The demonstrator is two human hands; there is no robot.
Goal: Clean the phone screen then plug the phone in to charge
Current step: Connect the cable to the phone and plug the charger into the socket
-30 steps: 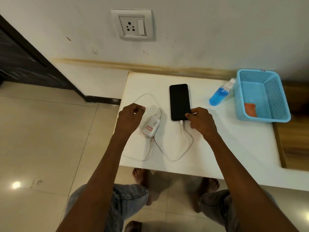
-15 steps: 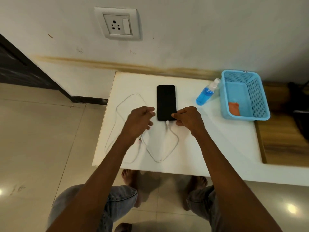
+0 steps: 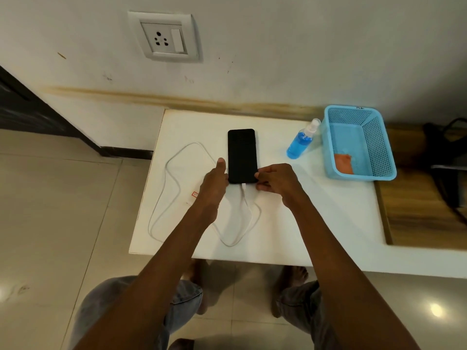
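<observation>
Both hands: the near end of the flat black rectangular phone [image 3: 242, 155] is gripped.
Left hand [image 3: 214, 183]: thumb laid along its left edge.
Right hand [image 3: 275, 180]: fingers curled at its right corner.
White charging cable [image 3: 244, 198]: plugged in between the grips, looping toward the person.
White table [image 3: 316, 223]: the phone is lying flat on it.

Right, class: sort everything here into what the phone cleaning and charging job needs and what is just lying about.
Needed: phone, white cable, charger plug, wall socket, blue spray bottle, orange cloth.
Lying about: blue basket, dark item at far right.
</observation>
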